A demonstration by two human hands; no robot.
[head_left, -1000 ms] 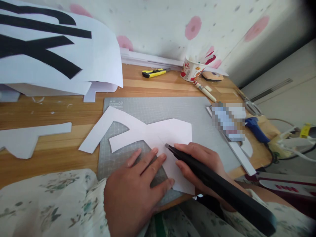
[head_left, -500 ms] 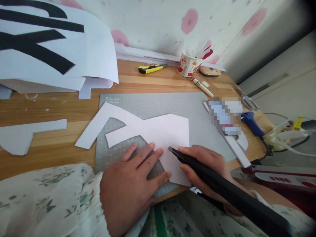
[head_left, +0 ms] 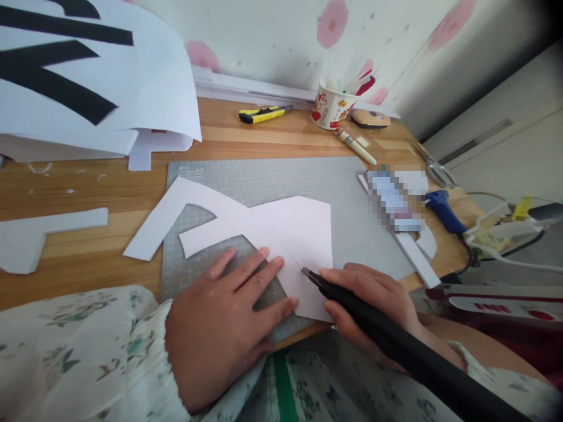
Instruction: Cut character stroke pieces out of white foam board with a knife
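A white foam board piece (head_left: 303, 234) with two arms on its left lies on the grey cutting mat (head_left: 347, 187). My left hand (head_left: 229, 316) rests open, fingers spread, its fingertips on the board's lower left edge. In my right hand (head_left: 378, 299) is a black cutter knife (head_left: 352, 305), whose tip touches the board. A thin line runs across the board up and left from that tip. The hand covers part of the knife, and its grip looks like a pinch between thumb and fingers.
Black letters mark a large white sheet (head_left: 158, 76) at the back left. Along the back are a yellow utility knife (head_left: 266, 113), a paper cup (head_left: 329, 108) and a pen (head_left: 357, 146). A blurred phone (head_left: 391, 199), scissors (head_left: 440, 170) and a blue glue gun (head_left: 444, 211) lie right. Another white cutout (head_left: 26, 243) is at left.
The knife tip has travelled down along the board, and a longer line shows behind it. My left hand stays on the board. The whole view has shifted slightly.
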